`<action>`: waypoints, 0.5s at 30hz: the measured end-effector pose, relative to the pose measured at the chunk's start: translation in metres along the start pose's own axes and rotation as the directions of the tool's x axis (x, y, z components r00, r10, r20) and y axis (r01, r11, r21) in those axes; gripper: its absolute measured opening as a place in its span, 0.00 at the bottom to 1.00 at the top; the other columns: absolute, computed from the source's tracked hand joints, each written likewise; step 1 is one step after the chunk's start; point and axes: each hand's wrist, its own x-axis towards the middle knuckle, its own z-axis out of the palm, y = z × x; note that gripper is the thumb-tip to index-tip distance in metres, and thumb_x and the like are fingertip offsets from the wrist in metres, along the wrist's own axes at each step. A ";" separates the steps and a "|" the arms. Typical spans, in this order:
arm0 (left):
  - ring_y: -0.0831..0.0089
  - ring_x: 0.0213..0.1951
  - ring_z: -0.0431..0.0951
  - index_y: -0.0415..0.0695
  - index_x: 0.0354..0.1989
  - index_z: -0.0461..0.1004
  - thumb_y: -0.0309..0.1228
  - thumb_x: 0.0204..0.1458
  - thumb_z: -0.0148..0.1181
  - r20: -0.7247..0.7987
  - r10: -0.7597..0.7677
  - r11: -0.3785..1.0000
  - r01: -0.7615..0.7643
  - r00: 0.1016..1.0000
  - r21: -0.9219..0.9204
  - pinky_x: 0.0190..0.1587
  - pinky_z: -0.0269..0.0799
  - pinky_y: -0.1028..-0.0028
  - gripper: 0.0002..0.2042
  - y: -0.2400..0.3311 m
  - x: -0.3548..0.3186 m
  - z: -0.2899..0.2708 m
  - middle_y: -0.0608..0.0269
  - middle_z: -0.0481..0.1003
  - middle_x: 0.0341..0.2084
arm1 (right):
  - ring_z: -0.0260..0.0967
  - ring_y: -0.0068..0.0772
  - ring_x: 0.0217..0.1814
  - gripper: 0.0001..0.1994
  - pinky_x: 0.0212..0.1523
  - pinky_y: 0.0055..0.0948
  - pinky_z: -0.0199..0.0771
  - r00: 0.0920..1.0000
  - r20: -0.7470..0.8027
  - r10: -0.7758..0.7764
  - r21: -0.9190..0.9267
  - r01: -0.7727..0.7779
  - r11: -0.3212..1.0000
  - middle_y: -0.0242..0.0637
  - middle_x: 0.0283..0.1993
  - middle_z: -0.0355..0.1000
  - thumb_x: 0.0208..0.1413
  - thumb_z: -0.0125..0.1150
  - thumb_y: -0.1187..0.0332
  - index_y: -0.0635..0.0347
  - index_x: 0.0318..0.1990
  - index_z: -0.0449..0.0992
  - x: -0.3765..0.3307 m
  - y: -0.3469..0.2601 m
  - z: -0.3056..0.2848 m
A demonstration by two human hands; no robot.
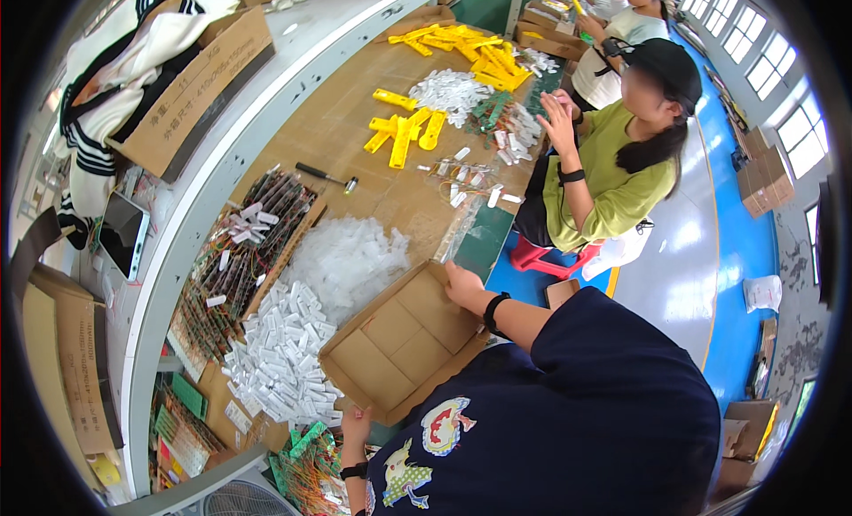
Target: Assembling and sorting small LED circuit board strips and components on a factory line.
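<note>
A loose navy top [603, 418] with a wide short sleeve [577, 325] fills the lower right, its front bearing multicoloured cartoon motifs [446, 425] at bottom centre. Black wristbands [494, 312] sit behind the bare right hand [466, 287] and left hand [357, 425].

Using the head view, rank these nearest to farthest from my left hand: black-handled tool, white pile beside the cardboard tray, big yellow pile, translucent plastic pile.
From your left hand:
1. White pile, left of the cardboard tray
2. Translucent plastic pile, just beyond
3. Black-handled tool, farther up
4. Big yellow pile, far end
</note>
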 end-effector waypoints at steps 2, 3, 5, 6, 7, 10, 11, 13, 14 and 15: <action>0.69 0.18 0.70 0.41 0.17 0.66 0.38 0.44 0.62 0.084 -0.035 0.994 0.044 0.996 -0.102 0.23 0.65 0.69 0.15 0.022 0.000 -0.008 0.60 0.70 0.13 | 0.67 0.54 0.45 0.17 0.44 0.45 0.69 0.999 0.054 -0.004 0.025 0.003 1.000 0.54 0.42 0.67 0.48 0.52 0.67 0.65 0.44 0.60 0.003 0.009 0.002; 0.73 0.19 0.71 0.41 0.17 0.67 0.38 0.45 0.62 0.167 -0.080 0.974 0.113 0.983 -0.196 0.24 0.66 0.72 0.15 0.038 -0.004 -0.017 0.63 0.72 0.14 | 0.67 0.54 0.45 0.17 0.44 0.45 0.69 0.999 0.040 0.004 0.025 -0.005 1.000 0.54 0.42 0.67 0.48 0.52 0.67 0.65 0.44 0.60 0.003 0.015 0.002; 0.78 0.26 0.74 0.42 0.23 0.71 0.38 0.47 0.59 0.321 -0.206 0.960 0.255 0.925 -0.120 0.28 0.68 0.77 0.12 0.077 -0.016 -0.055 0.66 0.75 0.21 | 0.65 0.55 0.48 0.18 0.47 0.45 0.67 0.996 -0.011 -0.089 -0.035 0.088 0.996 0.53 0.45 0.65 0.48 0.53 0.65 0.64 0.44 0.61 0.001 0.017 -0.003; 0.77 0.29 0.75 0.42 0.27 0.72 0.38 0.48 0.57 0.340 -0.205 0.930 0.291 0.918 -0.225 0.31 0.69 0.77 0.11 0.088 -0.022 -0.072 0.65 0.75 0.24 | 0.65 0.55 0.48 0.18 0.47 0.45 0.67 0.996 -0.019 -0.090 -0.036 0.089 0.995 0.53 0.45 0.65 0.48 0.53 0.65 0.64 0.44 0.61 0.001 0.021 -0.007; 0.76 0.31 0.76 0.41 0.31 0.73 0.38 0.49 0.56 0.358 -0.204 0.885 0.328 0.911 -0.330 0.33 0.69 0.77 0.12 0.095 -0.029 -0.091 0.63 0.76 0.28 | 0.64 0.55 0.49 0.18 0.47 0.45 0.66 0.996 -0.057 -0.066 0.036 0.068 0.997 0.53 0.46 0.64 0.48 0.54 0.64 0.63 0.45 0.62 0.002 0.025 -0.011; 0.72 0.36 0.77 0.43 0.39 0.70 0.41 0.52 0.53 0.279 -0.138 0.901 0.237 0.950 -0.364 0.35 0.71 0.76 0.14 0.092 -0.037 -0.163 0.59 0.76 0.34 | 0.64 0.55 0.49 0.18 0.48 0.44 0.66 0.996 -0.076 -0.050 0.059 0.054 0.997 0.52 0.45 0.64 0.48 0.54 0.63 0.60 0.45 0.65 0.005 0.035 -0.037; 0.72 0.36 0.76 0.44 0.39 0.70 0.41 0.52 0.52 0.221 -0.137 0.897 0.215 0.966 -0.386 0.35 0.71 0.76 0.14 0.082 -0.038 -0.187 0.59 0.76 0.34 | 0.65 0.54 0.48 0.17 0.48 0.43 0.67 0.997 -0.056 -0.053 0.009 0.054 0.999 0.51 0.45 0.64 0.48 0.54 0.63 0.59 0.45 0.66 0.007 0.036 -0.049; 0.71 0.35 0.76 0.44 0.39 0.69 0.40 0.53 0.51 0.079 -0.147 0.889 0.167 0.986 -0.427 0.35 0.72 0.75 0.13 0.092 -0.041 -0.227 0.58 0.76 0.35 | 0.65 0.53 0.47 0.15 0.47 0.42 0.67 0.993 -0.097 -0.064 0.024 0.067 0.997 0.50 0.45 0.65 0.47 0.55 0.63 0.57 0.43 0.68 0.010 0.046 -0.073; 0.71 0.35 0.76 0.44 0.39 0.69 0.40 0.53 0.51 0.064 -0.153 0.884 0.166 0.986 -0.437 0.35 0.72 0.75 0.13 0.092 -0.043 -0.242 0.58 0.76 0.35 | 0.66 0.52 0.45 0.13 0.46 0.42 0.68 0.991 -0.115 -0.069 0.037 0.074 0.997 0.50 0.44 0.65 0.47 0.54 0.63 0.57 0.41 0.69 0.010 0.043 -0.086; 0.72 0.35 0.76 0.43 0.40 0.69 0.40 0.53 0.51 0.077 -0.174 0.891 0.190 0.982 -0.412 0.35 0.72 0.75 0.14 0.090 -0.045 -0.255 0.59 0.75 0.36 | 0.67 0.51 0.45 0.13 0.45 0.41 0.68 0.987 -0.135 -0.089 0.035 0.095 0.995 0.49 0.42 0.66 0.47 0.54 0.64 0.57 0.41 0.69 0.008 0.040 -0.098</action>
